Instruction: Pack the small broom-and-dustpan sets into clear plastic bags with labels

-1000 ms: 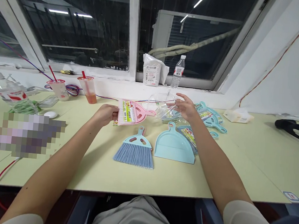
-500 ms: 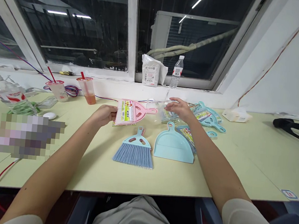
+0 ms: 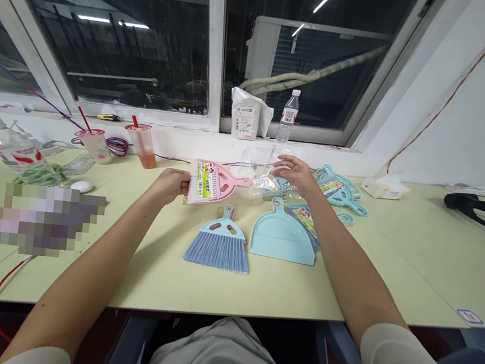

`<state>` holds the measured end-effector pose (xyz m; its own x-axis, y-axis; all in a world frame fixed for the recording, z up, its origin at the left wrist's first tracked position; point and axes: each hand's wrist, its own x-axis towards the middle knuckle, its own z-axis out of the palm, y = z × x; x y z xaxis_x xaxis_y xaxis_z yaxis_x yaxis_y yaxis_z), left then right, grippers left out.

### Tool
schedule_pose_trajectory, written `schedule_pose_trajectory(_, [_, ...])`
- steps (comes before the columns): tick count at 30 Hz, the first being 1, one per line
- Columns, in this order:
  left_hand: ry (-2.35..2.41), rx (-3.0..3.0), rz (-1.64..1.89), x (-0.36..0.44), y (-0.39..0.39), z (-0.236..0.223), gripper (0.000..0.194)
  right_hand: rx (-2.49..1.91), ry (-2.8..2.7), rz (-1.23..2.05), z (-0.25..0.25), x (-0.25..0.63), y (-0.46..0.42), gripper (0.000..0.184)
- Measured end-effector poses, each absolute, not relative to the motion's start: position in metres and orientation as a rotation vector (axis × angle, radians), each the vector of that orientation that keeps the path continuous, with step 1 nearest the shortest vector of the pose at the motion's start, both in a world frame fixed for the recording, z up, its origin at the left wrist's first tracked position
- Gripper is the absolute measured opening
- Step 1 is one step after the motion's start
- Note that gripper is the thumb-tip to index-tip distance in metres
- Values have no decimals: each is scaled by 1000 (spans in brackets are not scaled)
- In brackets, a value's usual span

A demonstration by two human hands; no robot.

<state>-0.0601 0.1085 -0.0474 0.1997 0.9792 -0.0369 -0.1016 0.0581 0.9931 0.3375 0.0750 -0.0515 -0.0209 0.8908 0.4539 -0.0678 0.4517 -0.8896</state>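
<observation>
Wrap [image 3: 262, 179] looks off pink dustpan set [image 3: 221, 184], leaving it bare; left fingers [image 3: 183, 183] grip its edge, can't tell on right fingers [image 3: 289, 165].

A bottle [image 3: 288, 118] stands beside a white package [image 3: 246, 118], apparently plastic-wrapped.

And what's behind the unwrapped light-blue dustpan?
A labelled packet shows past the right edge of the dustpan, which covers part of it; the right forearm seems to cover more. Anything fully beneath can't be seen.
</observation>
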Motion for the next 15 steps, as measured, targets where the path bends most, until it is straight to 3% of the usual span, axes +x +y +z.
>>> schedule_pose_trajectory(15, [958,1170,1103,-59,109,-49,16,-924,-1665,840,-60,326,83,52])
